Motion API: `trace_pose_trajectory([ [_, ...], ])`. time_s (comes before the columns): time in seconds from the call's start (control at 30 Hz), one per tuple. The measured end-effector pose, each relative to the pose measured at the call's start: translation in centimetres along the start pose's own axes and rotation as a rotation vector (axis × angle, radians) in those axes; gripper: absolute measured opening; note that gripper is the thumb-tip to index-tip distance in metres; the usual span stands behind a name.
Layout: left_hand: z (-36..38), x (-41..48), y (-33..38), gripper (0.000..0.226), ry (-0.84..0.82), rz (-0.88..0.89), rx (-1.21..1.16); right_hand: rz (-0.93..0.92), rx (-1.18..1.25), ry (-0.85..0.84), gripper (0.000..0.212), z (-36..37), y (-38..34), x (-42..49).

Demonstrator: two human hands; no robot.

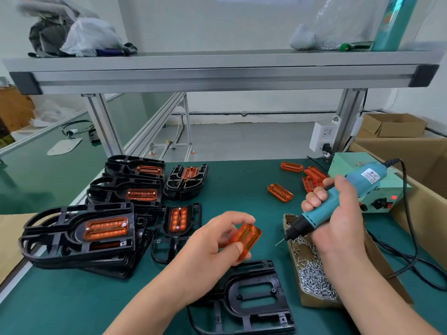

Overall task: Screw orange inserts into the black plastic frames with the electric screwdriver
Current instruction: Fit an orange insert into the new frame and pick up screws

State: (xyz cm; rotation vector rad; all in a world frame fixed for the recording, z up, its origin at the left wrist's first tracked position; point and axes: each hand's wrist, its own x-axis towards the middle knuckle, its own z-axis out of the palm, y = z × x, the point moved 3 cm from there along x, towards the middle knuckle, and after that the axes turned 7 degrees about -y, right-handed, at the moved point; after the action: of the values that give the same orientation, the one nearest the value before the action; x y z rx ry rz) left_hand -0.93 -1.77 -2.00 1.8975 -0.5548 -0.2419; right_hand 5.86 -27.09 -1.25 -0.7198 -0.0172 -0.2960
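The left hand point(212, 240) holds an orange insert point(244, 240) above an empty black frame point(254, 296). The right hand point(338, 221) grips the blue screwdriver point(338, 201) over a box of screws point(312, 274).

An aluminium shelf point(217, 73) spans the green bench point(72, 298) before white walls point(217, 25).

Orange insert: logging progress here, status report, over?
Left hand holds orange insert above empty black frame. Right hand grips electric screwdriver, over screw box. Nothing blocking.
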Motion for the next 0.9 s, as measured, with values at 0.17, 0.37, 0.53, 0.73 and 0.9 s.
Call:
trace_pose_trajectory([
  [0.17,-0.7,-0.2,0.0,0.026,0.119,-0.031,0.19,-0.004,-0.012,-0.007,0.022,-0.1,0.0,-0.1],
  [0.37,-0.5,-0.3,0.6,0.029,0.085,-0.083,0.161,-0.012,-0.015,-0.013,0.022,-0.1,0.0,-0.2],
  [0.53,0.6,-0.7,1.2,0.036,-0.035,-0.122,0.062,-0.011,-0.015,-0.013,0.021,-0.1,0.0,-0.2],
  [0.73,0.8,-1.3,2.2,0.033,-0.129,-0.159,0.369,-0.011,-0.035,-0.016,0.02,0.0,0.0,-0.4],
  [0.9,1.2,-1.5,3.4,0.027,-0.076,-0.075,0.686,-0.008,-0.039,-0.015,0.02,0.0,0.0,-0.4],
])
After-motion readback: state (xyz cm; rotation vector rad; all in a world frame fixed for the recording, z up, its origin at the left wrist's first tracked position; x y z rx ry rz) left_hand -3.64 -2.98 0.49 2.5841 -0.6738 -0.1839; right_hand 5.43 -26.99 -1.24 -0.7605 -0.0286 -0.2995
